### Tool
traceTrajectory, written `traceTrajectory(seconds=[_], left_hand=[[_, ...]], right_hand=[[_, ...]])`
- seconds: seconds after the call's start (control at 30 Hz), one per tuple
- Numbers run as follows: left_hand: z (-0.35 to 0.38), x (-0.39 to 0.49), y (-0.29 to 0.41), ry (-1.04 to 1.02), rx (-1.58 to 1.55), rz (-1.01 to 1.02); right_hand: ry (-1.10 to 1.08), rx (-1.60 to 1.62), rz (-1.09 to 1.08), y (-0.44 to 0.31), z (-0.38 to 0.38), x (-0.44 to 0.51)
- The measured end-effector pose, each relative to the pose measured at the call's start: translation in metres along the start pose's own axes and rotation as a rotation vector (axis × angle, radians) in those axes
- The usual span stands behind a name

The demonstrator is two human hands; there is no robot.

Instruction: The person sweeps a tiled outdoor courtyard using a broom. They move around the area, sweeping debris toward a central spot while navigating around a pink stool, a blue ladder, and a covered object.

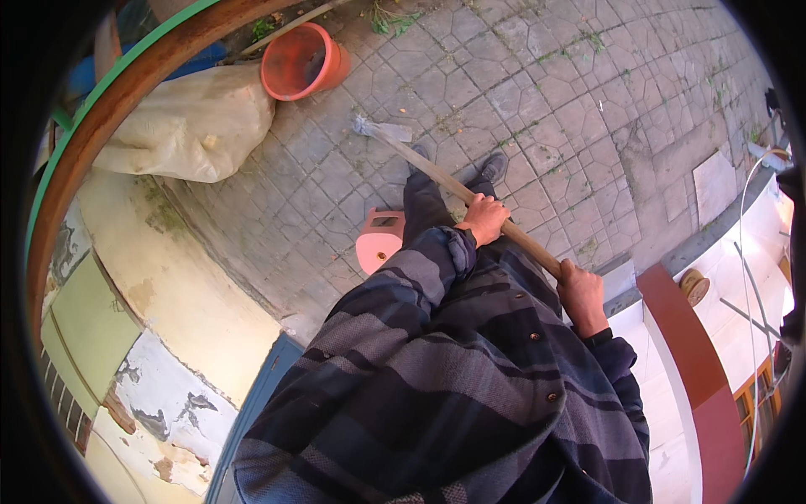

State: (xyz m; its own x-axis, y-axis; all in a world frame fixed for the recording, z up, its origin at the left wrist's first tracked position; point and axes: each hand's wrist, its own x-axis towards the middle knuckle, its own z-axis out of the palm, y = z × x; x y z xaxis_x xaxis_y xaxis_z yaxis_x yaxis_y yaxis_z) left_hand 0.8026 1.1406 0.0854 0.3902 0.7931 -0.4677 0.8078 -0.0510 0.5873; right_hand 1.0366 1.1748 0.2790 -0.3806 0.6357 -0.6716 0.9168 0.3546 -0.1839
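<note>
Both my hands grip a long wooden handle (434, 171) that runs slantwise across the front of my body. My left hand (486, 219) is closed around its middle, farther from me. Around the end near my right hip is my right hand (580, 296). At the far end of the handle, something pale and crumpled, like clear plastic (385, 130), is seen near my shoes; whether a tool head is under it, I cannot tell. Beside my leg stands a small pink plastic stool (380, 244).
Paving slabs (554, 94) with weeds in the joints cover the yard. An orange plastic bucket (337, 63) lies tilted beside a large whitish sack (189, 126). A peeling wall (176, 239) and blue door frame (258, 403) are on the left, a tiled ledge (674, 428) on the right.
</note>
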Motion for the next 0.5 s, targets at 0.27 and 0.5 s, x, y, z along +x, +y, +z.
traceTrajectory(seconds=[0.27, 0.5], left_hand=[[-0.005, 0.003, -0.029, 0.052, 0.018, -0.188], [-0.023, -0.031, -0.118, 0.077, 0.085, -0.327]], right_hand=[[0.003, -0.033, -0.211, 0.012, -0.006, 0.061], [-0.005, 0.005, -0.34, -0.052, 0.019, 0.128]])
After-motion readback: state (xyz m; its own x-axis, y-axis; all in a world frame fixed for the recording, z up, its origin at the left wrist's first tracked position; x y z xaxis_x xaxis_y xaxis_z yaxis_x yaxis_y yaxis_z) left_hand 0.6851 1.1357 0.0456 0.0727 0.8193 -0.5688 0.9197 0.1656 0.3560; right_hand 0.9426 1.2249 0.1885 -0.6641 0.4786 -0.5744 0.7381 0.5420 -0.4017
